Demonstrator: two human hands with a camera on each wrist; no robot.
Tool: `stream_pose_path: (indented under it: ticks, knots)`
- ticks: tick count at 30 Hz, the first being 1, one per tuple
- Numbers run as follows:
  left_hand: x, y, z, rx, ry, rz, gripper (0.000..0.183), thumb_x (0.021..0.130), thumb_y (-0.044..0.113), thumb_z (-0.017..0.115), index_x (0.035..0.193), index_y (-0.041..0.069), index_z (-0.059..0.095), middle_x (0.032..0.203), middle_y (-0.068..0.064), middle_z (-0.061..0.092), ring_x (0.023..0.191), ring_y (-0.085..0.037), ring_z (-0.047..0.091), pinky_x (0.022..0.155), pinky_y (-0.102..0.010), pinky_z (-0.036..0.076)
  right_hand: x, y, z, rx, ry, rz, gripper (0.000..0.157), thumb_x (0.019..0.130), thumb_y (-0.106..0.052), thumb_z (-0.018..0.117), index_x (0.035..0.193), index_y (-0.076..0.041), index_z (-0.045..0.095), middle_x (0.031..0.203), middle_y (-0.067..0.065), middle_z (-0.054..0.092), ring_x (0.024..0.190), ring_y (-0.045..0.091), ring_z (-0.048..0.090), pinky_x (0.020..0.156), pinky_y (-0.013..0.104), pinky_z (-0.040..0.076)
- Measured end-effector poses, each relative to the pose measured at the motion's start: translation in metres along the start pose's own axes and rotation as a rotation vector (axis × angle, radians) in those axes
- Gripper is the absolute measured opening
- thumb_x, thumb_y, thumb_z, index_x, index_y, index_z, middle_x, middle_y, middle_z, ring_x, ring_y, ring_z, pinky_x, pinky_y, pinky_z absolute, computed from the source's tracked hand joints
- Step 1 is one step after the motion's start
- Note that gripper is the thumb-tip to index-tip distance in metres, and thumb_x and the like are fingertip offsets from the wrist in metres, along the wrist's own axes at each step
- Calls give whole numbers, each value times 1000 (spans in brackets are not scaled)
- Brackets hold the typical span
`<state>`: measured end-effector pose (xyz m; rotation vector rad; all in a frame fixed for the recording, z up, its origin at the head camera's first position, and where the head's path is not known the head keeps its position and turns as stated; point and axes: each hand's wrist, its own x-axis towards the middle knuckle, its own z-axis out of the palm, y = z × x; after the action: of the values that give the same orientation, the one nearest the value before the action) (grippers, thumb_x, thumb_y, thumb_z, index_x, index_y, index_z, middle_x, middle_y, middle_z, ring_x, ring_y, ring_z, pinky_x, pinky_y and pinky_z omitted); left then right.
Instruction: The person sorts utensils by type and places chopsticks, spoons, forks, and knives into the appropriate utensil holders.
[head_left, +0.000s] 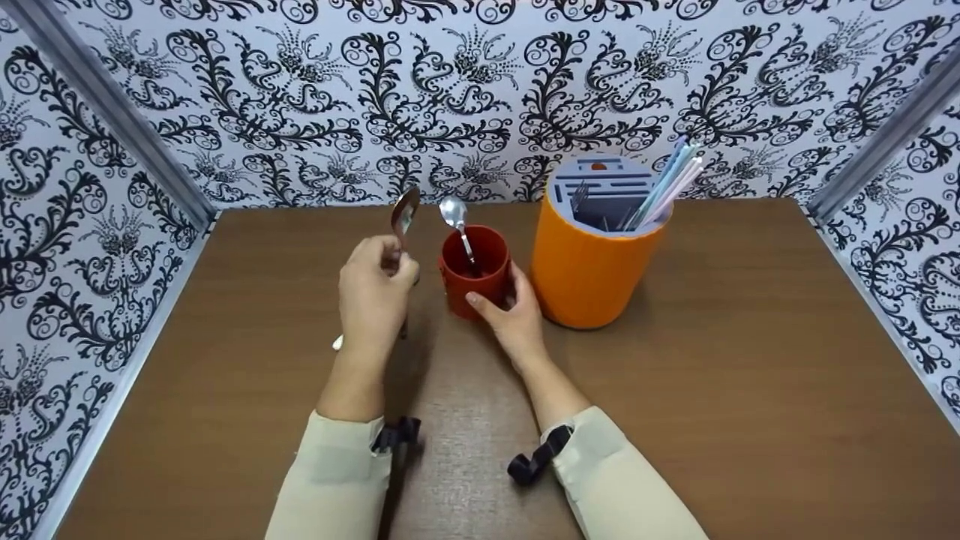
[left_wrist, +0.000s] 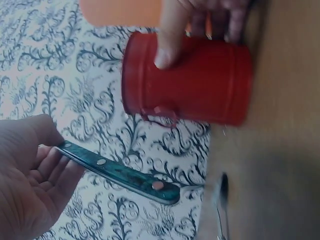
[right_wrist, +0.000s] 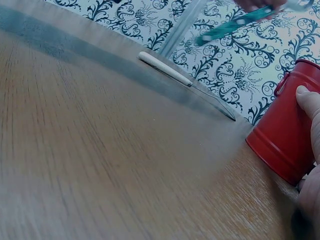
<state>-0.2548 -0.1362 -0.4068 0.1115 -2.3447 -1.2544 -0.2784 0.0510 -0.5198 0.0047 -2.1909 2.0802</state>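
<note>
My left hand [head_left: 373,292] pinches a spoon [head_left: 406,211] near the neck, bowl up, left of a red metal cup [head_left: 475,292]. The spoon's green riveted handle [left_wrist: 122,173] hangs below the fingers in the left wrist view. The cup stands upright on the table, and my right hand [head_left: 516,319] grips its right side, thumb across the front. Another spoon [head_left: 453,213] leans in the cup, bowl up above the rim. On the table lies a white-handled utensil [right_wrist: 165,67], mostly hidden behind my left hand in the head view.
Right of the cup stands an orange utensil holder [head_left: 592,277] with a grey slotted top, holding forks [head_left: 580,196] and several pastel sticks [head_left: 667,184]. A patterned wall [head_left: 465,90] closes off the back of the wooden table [head_left: 750,360], with more panels at both sides.
</note>
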Motion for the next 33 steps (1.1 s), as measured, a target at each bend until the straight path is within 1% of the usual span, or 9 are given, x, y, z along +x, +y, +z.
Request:
stream_pose_path:
  ticks: [5,11,16,20,22,25,27,31,33]
  knots:
    - [0,18,11,-134,118,76,14,89,2,66,100,-3,72,96,-13,70,86,-22,72,79,-30,62,0,1,-2,8,1,5,86,86,-31,86,157,-10,42,159,9,49,144,27,49,122,42,40]
    - [-3,33,23,-282,255,170,10,88,-2,65,96,-5,70,91,-15,67,83,-21,68,77,-26,61,0,1,-2,-17,19,18,88,84,-32,86,157,-11,42,159,8,49,142,27,50,123,42,40]
    - [-7,38,34,-409,356,193,3,89,-4,68,93,-5,68,90,-15,65,84,-18,65,77,-25,59,-1,1,0,-22,31,28,88,84,-31,87,157,-10,42,159,9,49,142,28,49,123,44,39]
    - [-9,37,43,-554,413,168,5,91,-5,69,90,-7,64,91,-13,63,82,-15,64,76,-25,58,-2,0,1,-18,26,22,88,84,-28,86,157,-8,42,159,11,48,143,29,49,123,43,40]
    - [-10,35,47,-624,416,151,7,92,-5,69,91,-7,64,92,-12,63,83,-14,66,77,-25,59,-1,-1,2,-22,25,19,88,84,-28,86,157,-7,42,159,12,48,143,29,50,123,43,40]
    - [-9,30,52,-672,387,112,8,94,-3,70,93,-8,63,95,-12,64,86,-14,67,80,-25,60,-1,-2,2,-24,26,17,88,84,-28,86,157,-7,42,159,12,49,142,29,50,122,43,40]
    - [-8,25,56,-683,358,60,9,94,-1,71,95,-7,64,95,-13,66,85,-14,67,80,-24,60,-1,-2,2,-25,26,16,88,84,-28,87,157,-7,42,158,12,49,142,29,50,122,43,41]
    - [-3,13,63,-711,297,-81,7,94,0,72,96,-3,67,94,-13,70,82,-13,67,77,-22,59,0,-2,2,-27,24,17,88,84,-28,87,157,-8,41,159,11,49,143,29,50,122,42,41]
    - [-2,7,67,-711,276,-137,6,93,1,73,96,-2,68,92,-13,71,82,-13,67,77,-22,58,0,-1,2,-28,24,14,88,85,-29,87,157,-9,42,159,11,49,143,29,50,122,42,41]
